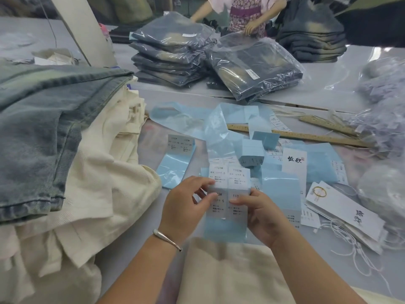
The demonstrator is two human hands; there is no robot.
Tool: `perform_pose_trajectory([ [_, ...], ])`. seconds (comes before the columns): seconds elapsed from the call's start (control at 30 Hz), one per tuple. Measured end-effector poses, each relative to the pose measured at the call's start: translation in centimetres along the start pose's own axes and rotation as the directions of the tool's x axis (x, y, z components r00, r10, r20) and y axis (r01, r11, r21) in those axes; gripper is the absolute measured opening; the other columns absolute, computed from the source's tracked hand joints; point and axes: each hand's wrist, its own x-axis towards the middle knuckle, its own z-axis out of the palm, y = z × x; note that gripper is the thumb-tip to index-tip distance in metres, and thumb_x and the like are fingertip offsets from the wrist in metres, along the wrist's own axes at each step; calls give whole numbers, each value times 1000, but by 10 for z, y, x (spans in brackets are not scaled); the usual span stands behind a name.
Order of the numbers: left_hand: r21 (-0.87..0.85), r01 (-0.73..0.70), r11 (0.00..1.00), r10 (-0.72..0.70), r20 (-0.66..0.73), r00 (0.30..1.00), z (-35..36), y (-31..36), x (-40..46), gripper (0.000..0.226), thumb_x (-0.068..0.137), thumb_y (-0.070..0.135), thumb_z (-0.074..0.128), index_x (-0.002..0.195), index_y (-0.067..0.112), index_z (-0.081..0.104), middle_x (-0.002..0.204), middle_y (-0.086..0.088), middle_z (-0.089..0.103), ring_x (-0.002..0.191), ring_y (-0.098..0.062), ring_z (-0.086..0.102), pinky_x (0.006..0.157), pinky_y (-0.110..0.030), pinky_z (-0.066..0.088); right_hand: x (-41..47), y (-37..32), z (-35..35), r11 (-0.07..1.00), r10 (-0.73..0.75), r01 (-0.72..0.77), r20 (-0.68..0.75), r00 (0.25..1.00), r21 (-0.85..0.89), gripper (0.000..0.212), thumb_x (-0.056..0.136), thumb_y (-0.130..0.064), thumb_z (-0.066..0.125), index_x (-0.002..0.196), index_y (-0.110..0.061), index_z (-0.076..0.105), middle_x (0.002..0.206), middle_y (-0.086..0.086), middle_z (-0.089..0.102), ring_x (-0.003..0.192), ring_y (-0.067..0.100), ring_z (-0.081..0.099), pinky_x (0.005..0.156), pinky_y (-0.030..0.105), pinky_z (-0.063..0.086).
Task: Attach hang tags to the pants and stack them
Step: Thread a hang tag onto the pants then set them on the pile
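A sheet of white size stickers on light blue backing is held up over the table in both hands. My left hand pinches its left edge with thumb and fingers. My right hand grips its right edge, thumb lying across a sticker. Cream pants are piled at the left, with blue denim pants folded on top. More cream fabric lies under my forearms. White hang tags with strings sit at the right.
Loose blue sticker backings and small blue tag blocks litter the grey table. Wooden rulers lie behind them. Bagged jeans are stacked at the back, where another person works. Plastic bags crowd the right edge.
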Motion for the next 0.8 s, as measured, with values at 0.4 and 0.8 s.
perform_pose_trajectory([
  [0.4,100,-92,991,101,-89,991,5,5,-4,16,75,23,82,90,20,77,94,8,59,76,-4,57,61,-17,46,-6,-5,13,998,-18,24,-109,994,53,22,90,-12,62,109,-5,68,103,16,73,89,28,72,68,34,59],
  [0.8,303,-247,920,293,-116,949,2,4,-6,9,79,25,75,83,16,74,85,6,70,77,-18,62,67,-35,52,-10,-10,14,999,-31,33,-126,992,9,20,90,-19,62,98,-6,75,102,19,73,87,32,71,79,45,55],
])
